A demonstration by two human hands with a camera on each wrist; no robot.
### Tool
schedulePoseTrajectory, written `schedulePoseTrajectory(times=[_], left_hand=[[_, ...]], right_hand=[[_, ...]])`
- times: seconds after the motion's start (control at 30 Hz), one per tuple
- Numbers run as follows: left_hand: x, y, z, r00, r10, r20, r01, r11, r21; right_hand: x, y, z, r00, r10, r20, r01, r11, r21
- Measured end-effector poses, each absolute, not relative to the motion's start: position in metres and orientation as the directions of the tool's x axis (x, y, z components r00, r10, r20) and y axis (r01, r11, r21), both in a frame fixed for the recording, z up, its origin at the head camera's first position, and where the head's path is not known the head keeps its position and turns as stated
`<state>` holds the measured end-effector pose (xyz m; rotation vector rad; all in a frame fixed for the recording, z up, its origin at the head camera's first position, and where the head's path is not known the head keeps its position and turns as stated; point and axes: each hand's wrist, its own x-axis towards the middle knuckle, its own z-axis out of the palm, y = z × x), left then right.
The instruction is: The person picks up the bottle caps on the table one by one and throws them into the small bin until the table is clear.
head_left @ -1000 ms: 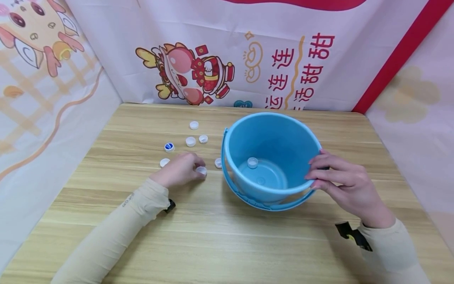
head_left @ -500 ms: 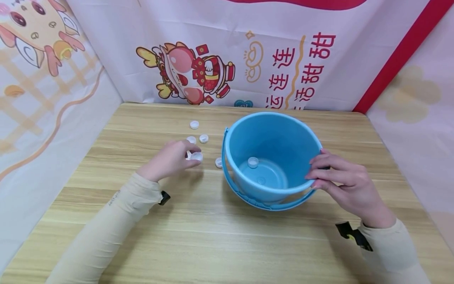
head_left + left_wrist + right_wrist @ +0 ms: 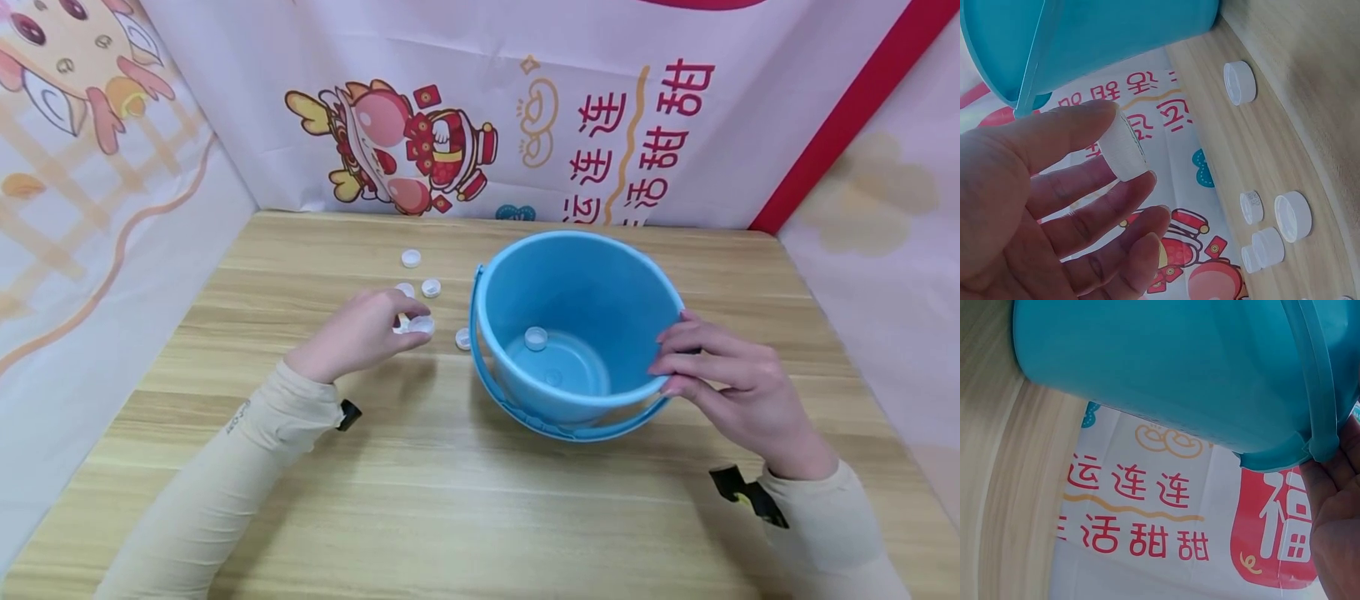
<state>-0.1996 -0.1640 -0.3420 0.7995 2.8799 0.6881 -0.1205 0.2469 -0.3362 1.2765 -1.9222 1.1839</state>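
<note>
My left hand [image 3: 356, 335] pinches a white bottle cap [image 3: 1124, 149] between thumb and fingers, held above the table to the left of the bucket. On the right, fingers and thumb of my right hand [image 3: 738, 387] grip the rim of a light blue bucket [image 3: 585, 279] by one end of its handle. The right wrist view shows that hand beside the handle joint, most of it out of frame. One white cap [image 3: 536, 338] lies on the bucket's floor. Another cap [image 3: 462, 339] lies on the table close to the bucket's left side.
Several more white caps lie on the wooden table [image 3: 450, 500] beyond my left hand, among them one cap [image 3: 411, 258] farthest back. The bucket's handle [image 3: 517, 421] hangs down along its near side. A printed cloth [image 3: 465, 50] stands behind the table.
My left hand has lifted the bottle cap off the table and moved it slightly away from me. The right hand keeps its grip, and the bucket has not moved.
</note>
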Motion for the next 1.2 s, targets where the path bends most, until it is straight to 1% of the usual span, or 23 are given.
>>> schedulePoseTrajectory(times=[0.13,0.47,0.67,0.97,1.03,1.2], left_hand=[[-0.2,-0.163,-0.344,-0.863,0.505,0.034,0.465,0.764,0.447],[-0.201,-0.161,-0.345,-0.855,0.517,0.034,0.477,0.76,0.442],[-0.202,-0.16,-0.339,-0.847,0.528,0.059,0.496,0.747,0.443],[-0.198,-0.156,-0.307,-0.856,0.501,0.132,0.507,0.76,0.405],[-0.196,-0.154,-0.299,-0.848,0.502,0.17,0.526,0.759,0.383],[-0.189,-0.146,-0.278,-0.804,0.527,0.275,0.594,0.735,0.328]], right_hand=[[-0.121,0.245,-0.336,-0.413,-0.429,0.804,-0.91,0.16,-0.382],[-0.12,0.243,-0.336,-0.402,-0.417,0.815,-0.915,0.146,-0.376],[-0.122,0.244,-0.337,-0.401,-0.424,0.812,-0.915,0.149,-0.375],[-0.122,0.246,-0.336,-0.4,-0.429,0.81,-0.916,0.158,-0.369],[-0.122,0.246,-0.337,-0.399,-0.429,0.811,-0.916,0.15,-0.371],[-0.122,0.247,-0.338,-0.393,-0.427,0.814,-0.919,0.14,-0.369]])
